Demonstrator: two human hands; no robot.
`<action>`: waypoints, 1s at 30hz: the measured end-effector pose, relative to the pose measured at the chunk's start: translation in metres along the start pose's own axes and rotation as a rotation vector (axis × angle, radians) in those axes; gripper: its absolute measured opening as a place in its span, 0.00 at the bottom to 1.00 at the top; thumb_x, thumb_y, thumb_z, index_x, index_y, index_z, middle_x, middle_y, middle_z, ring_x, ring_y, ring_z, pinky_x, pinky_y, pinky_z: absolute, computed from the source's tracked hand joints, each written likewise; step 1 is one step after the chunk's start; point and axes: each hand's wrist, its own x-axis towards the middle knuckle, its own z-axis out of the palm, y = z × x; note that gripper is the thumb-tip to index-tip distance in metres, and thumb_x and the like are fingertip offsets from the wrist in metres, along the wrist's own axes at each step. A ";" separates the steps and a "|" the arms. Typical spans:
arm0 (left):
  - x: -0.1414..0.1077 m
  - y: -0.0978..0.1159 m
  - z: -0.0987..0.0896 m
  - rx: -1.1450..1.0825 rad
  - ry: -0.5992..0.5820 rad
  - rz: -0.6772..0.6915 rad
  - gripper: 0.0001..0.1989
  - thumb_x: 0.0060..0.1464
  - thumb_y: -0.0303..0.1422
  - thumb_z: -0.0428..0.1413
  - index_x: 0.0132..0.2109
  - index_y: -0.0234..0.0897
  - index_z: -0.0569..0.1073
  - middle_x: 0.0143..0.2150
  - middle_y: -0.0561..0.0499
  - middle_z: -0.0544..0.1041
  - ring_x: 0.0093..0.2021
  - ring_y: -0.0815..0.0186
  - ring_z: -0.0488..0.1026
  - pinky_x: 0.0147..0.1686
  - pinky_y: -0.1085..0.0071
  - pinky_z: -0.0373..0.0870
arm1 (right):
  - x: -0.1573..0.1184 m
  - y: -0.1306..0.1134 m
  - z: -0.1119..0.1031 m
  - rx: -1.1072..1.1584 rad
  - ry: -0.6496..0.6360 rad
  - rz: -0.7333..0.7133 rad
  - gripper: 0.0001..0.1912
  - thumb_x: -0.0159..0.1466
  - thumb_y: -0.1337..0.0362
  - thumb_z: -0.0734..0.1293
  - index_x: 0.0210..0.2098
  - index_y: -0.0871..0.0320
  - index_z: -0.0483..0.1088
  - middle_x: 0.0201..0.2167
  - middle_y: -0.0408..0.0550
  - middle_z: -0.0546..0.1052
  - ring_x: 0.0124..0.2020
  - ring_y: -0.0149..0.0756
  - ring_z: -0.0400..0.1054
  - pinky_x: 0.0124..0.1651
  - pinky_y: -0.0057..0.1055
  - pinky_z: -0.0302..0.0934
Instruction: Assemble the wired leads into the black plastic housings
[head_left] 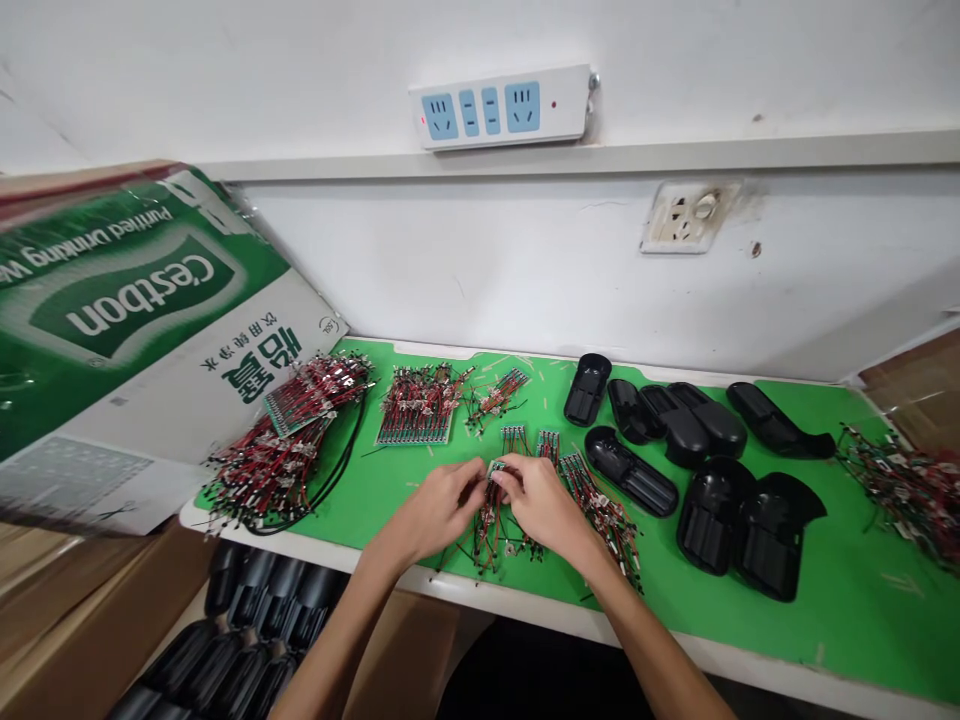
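My left hand (439,510) and my right hand (544,505) meet above the green mat (840,610), their fingertips pinching a small circuit board strip (496,468) with red and black wires. A loose wired bundle (491,525) hangs beneath it. Just right of my right hand lies another wired bundle (604,515). Two short board strips (525,440) stand just beyond my fingers. Farther back lie larger wired board sheets (416,405). Black plastic housings (712,515) are spread on the mat's right side, apart from both hands. My fingers hide most of the strip.
A tilted green-and-white Cestbon carton (142,310) overhangs the mat's left end. A heap of wired boards (904,495) lies at far right. Black moulded parts (255,630) are stacked below the front edge. A power strip (502,107) and a wall socket (686,217) are on the wall.
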 end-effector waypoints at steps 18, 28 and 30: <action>0.006 -0.012 0.007 -0.040 0.188 0.139 0.16 0.63 0.31 0.51 0.25 0.35 0.69 0.24 0.57 0.64 0.25 0.74 0.59 0.30 0.72 0.53 | 0.003 -0.001 0.002 -0.029 0.073 -0.064 0.14 0.73 0.67 0.61 0.30 0.58 0.69 0.27 0.45 0.75 0.28 0.34 0.65 0.35 0.31 0.50; 0.002 -0.012 0.004 -0.053 -0.003 0.040 0.12 0.66 0.33 0.46 0.33 0.38 0.66 0.29 0.56 0.67 0.30 0.70 0.62 0.34 0.71 0.56 | 0.005 0.005 0.001 0.000 -0.002 -0.042 0.11 0.74 0.66 0.61 0.36 0.58 0.72 0.30 0.45 0.76 0.31 0.36 0.68 0.38 0.30 0.55; 0.002 -0.012 0.003 -0.034 -0.009 0.049 0.13 0.66 0.33 0.47 0.31 0.37 0.66 0.28 0.56 0.66 0.29 0.70 0.61 0.33 0.71 0.55 | 0.004 0.004 0.001 -0.007 0.007 -0.031 0.11 0.74 0.66 0.62 0.36 0.58 0.72 0.31 0.46 0.77 0.31 0.36 0.68 0.38 0.31 0.56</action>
